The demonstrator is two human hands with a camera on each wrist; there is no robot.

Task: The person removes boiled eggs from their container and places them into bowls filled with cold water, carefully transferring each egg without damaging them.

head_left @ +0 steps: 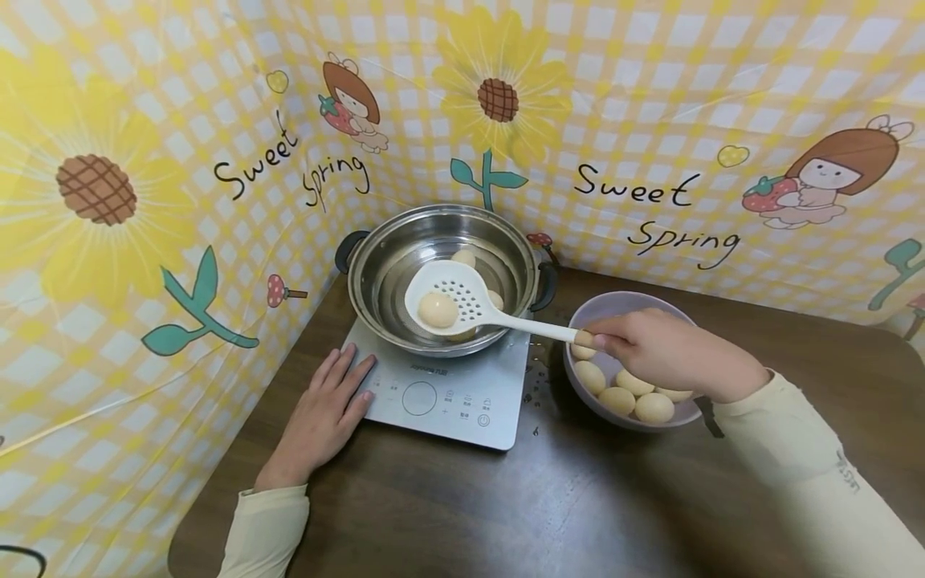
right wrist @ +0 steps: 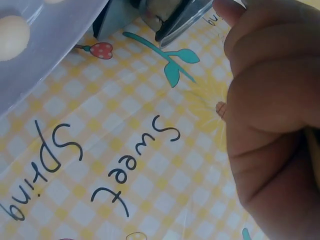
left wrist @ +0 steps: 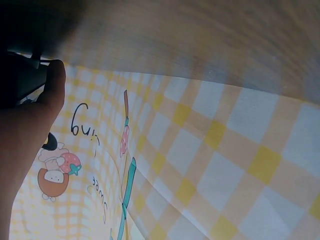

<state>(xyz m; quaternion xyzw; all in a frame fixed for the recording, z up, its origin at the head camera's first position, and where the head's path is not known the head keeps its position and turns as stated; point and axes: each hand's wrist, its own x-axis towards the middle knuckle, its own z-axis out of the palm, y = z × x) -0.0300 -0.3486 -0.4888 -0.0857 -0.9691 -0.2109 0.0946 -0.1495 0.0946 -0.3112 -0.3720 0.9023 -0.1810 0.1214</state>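
the right hand (head_left: 654, 349) curls its fingers round the end of the white slotted spoon (head_left: 462, 303), pinching the handle just above the lilac bowl (head_left: 627, 303); in the right wrist view the same hand (right wrist: 272, 115) fills the right side, fingers folded, with the bowl's pale wall (right wrist: 50, 45) at top left. the spoon runs out from the hand toward the upper left, its long axis nearly level, the handle at the hand and the perforated head out over the steel pot (head_left: 390, 265). one egg (head_left: 438, 310) lies in the left part of the spoon's head, held above the pot's inside. under and behind the head, more eggs in the pot (head_left: 464, 258) show partly, the spoon covering some of them. the pot stands on a grey induction cooker (head_left: 448, 401), black handles at either side. the bowl under the hand holds several eggs (head_left: 636, 393), the wrist hiding part of them. the left hand (head_left: 321, 417) rests flat on the dark wooden table (head_left: 578, 506), fingers straight and holding nothing, the fingertips touching the cooker's near left corner; in the left wrist view this hand (left wrist: 30, 130) shows only as a dark edge. a yellow checked cloth (head_left: 181, 120) with sunflowers and "sweet spring" lettering stands behind and to the left of the table.
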